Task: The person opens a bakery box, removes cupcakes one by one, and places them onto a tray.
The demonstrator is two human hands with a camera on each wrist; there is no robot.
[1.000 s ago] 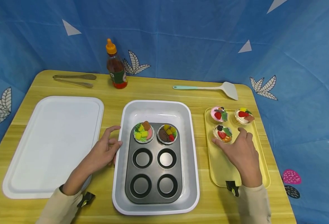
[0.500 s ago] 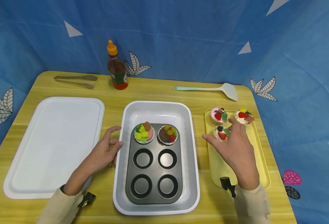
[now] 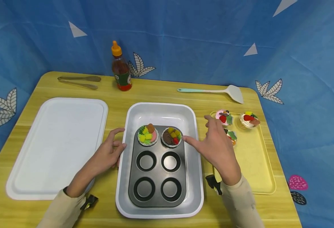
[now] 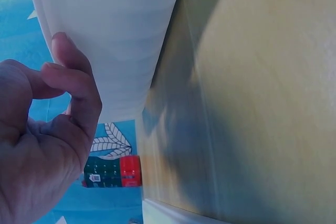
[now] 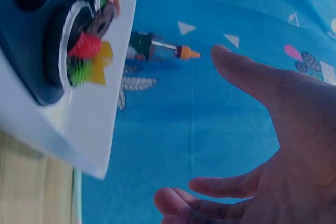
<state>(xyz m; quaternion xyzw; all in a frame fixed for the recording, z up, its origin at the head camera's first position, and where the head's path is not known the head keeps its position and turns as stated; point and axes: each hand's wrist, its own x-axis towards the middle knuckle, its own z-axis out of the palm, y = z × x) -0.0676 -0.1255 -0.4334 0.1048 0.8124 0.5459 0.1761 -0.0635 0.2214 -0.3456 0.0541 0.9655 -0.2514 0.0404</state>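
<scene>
My left hand [image 3: 105, 155] lies against the left wall of a deep white tray [image 3: 158, 212], its fingers loosely bent at the rim. In the left wrist view its fingertips [image 4: 60, 43] meet the tray's outer side. Inside the tray sits a dark muffin pan [image 3: 157, 155]. A cupcake with green and yellow topping [image 3: 147, 136] and a chocolate cupcake [image 3: 168, 138] fill its two far cups. Over the tray's right side hovers my right hand [image 3: 219, 150], thumb and fingers spread apart, holding nothing. It partly covers a cupcake [image 3: 232, 136] on the yellow tray [image 3: 250, 167].
A pink cupcake [image 3: 223, 117] and a cream cupcake [image 3: 248, 121] stand at the yellow tray's far end. Left lies a flat white tray [image 3: 56, 145]. Along the back are tongs [image 3: 80, 78], a sauce bottle [image 3: 122, 72] and a spatula [image 3: 209, 91].
My right hand has left the nearest cupcake on the yellow tray and moved leftward to the deep tray's right rim. That cupcake stays in place. The left hand keeps its position.
</scene>
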